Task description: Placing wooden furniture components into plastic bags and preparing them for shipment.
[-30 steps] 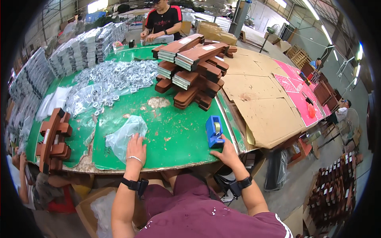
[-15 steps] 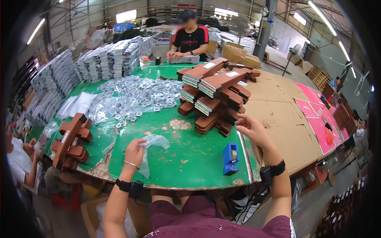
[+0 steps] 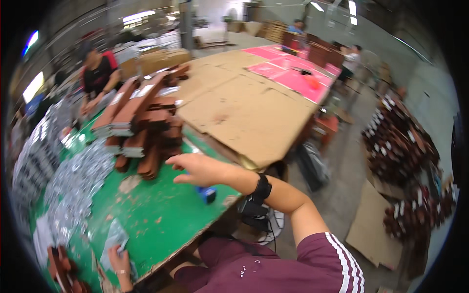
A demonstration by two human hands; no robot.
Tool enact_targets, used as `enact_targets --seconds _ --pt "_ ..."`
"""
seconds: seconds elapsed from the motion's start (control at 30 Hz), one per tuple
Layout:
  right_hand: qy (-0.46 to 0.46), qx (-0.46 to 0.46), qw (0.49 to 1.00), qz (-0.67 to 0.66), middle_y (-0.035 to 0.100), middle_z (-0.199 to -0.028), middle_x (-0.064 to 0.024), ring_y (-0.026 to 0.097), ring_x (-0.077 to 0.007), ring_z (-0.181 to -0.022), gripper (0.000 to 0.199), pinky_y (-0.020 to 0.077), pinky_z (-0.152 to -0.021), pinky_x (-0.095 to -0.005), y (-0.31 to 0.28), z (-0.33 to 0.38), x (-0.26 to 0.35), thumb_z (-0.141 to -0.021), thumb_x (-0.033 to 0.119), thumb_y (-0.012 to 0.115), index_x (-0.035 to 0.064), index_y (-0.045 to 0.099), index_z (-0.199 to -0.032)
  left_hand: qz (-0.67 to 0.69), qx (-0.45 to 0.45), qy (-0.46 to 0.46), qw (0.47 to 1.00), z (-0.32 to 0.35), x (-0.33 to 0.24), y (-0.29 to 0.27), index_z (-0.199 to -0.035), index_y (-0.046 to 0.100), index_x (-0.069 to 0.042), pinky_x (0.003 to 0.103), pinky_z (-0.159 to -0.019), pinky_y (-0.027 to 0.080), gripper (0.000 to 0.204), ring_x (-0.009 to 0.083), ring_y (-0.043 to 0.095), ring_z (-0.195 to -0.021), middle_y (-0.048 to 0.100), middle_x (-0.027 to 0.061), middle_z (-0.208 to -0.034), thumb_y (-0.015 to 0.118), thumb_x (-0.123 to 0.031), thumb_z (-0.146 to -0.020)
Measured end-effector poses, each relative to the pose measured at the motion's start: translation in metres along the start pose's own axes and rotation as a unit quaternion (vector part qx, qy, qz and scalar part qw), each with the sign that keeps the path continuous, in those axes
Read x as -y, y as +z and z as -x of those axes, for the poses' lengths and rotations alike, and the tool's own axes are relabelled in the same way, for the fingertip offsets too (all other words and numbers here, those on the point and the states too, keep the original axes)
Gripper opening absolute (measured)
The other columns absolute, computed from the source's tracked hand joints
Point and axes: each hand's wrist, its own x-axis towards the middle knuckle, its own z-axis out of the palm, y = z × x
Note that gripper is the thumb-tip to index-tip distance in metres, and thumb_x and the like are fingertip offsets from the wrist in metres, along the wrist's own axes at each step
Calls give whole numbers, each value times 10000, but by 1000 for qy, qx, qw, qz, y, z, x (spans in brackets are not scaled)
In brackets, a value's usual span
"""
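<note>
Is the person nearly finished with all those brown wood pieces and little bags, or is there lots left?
Lots left, it seems. Done: a few brown pieces sit stacked at the near left corner. In hand: the left hand rests on a clear plastic bag, while the right hand reaches toward the big stack of brown wooden pieces. Left: that stack is tall, and a heap of small shiny bags covers the green table.

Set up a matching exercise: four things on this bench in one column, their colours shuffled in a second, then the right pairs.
Things:
1. table top
2. stacked pieces
3. tape dispenser under the right hand
4. sheets on the far cardboard

Colours:
A. pink
B. blue
C. green
D. brown

Pairs: 1-C, 2-D, 3-B, 4-A
</note>
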Motion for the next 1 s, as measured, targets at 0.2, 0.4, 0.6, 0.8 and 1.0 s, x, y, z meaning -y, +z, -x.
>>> enact_targets --seconds 0.2,0.4,0.6,0.8,1.0 --pt "66 -48 994 -68 627 -1020 -153 624 -264 -950 437 504 -811 -354 10 49 7 -839 159 645 -16 510 -1217 -169 152 132 965 -28 -47 -29 -1184 472 1 435 -927 383 379 394 455 -1099 452 221 -1162 523 -84 -818" --pt "-48 -117 992 -14 620 -1023 -137 616 -288 -904 447 505 -773 -368 29 -13 26 -822 104 655 26 511 -1238 -71 340 69 935 -60 -25 -46 -1213 534 -35 439 -919 406 366 399 493 -1066 523 235 -1151 497 -20 -850" --pt "-94 -155 983 -4 625 -1037 -121 611 -287 -907 457 501 -777 -381 21 -69 44 -791 104 675 40 526 -1219 -3 297 49 954 -83 6 -41 -842 542 -16 441 -704 439 190 361 556 -808 560 161 -835 503 58 -671" --pt "199 -219 955 -32 646 -976 -132 645 -251 -876 364 519 -752 -336 -71 13 76 -833 86 637 32 554 -1183 -25 443 -20 896 -98 -49 -51 -862 613 -74 499 -613 477 152 397 607 -679 620 196 -705 531 -97 -735" --pt "405 -442 797 -71 659 -998 -91 619 -124 -868 358 503 -762 -254 -120 142 156 -868 47 604 -1 540 -1217 -15 593 50 804 -80 -70 -70 -912 645 -83 490 -698 502 212 392 633 -778 657 207 -817 526 -202 -784"
